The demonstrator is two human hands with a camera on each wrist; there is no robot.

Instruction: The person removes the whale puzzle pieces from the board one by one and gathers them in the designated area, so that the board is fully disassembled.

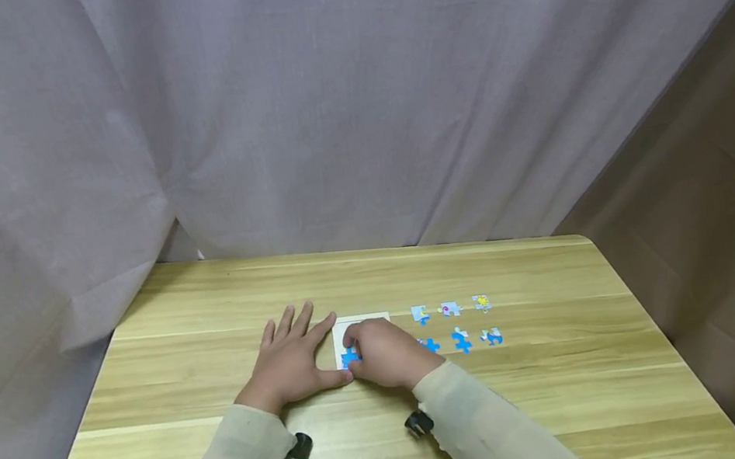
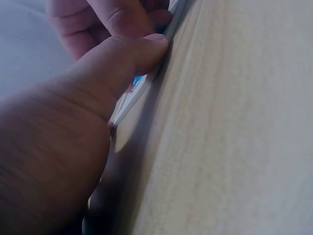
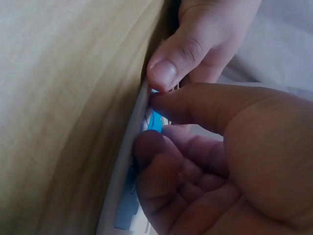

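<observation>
A white puzzle tray point(image 1: 360, 317) lies flat on the table, partly covered by my hands. My left hand point(image 1: 292, 363) spreads its fingers on the table at the tray's left side, its thumb resting on the near left corner. Over the tray, my right hand point(image 1: 385, 354) has curled fingers and pinches a blue jigsaw piece point(image 3: 155, 120) at that corner, close to the left thumb. Blue printing point(image 1: 349, 358) shows beside the right fingertips in the head view. How far the piece sits in the tray is hidden by the fingers.
Right of the tray lie several loose jigsaw pieces in two rows, among them a yellow-patterned piece point(image 1: 481, 302) and a blue-and-white piece point(image 1: 461, 340). The wooden table point(image 1: 562, 406) ends at a grey curtain point(image 1: 336, 108) behind.
</observation>
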